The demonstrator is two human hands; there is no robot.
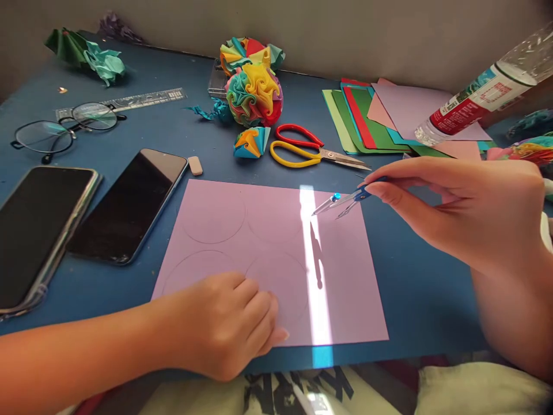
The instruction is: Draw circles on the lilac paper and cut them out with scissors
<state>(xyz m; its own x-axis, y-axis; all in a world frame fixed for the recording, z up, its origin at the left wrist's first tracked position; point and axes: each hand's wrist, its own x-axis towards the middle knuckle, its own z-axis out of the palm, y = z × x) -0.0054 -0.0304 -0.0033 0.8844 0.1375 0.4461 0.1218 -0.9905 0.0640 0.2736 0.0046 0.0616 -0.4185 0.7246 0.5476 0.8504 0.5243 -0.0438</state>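
A sheet of purple paper (352, 288) lies on the blue table, with several thin pencil circles drawn on it. My left hand (228, 325) rests on the paper's near edge with its fingers curled in, covering part of the lower circles. Between thumb and fingers, my right hand (470, 213) grips a drawing compass (360, 194) by its blue top. The compass is tilted, its legs pointing left over the paper's upper right part. Whether its tips touch the paper I cannot tell. A strip of sunlight crosses the sheet, with the compass's shadow in it.
Red-and-yellow scissors (309, 151) and an eraser (195, 166) lie beyond the paper. Two phones (129, 207), glasses (69, 128) and a clear ruler (151, 99) are at left. Folded paper balls (254, 92) stand behind. Coloured sheets (349, 124) and a bottle (470, 104) are at right.
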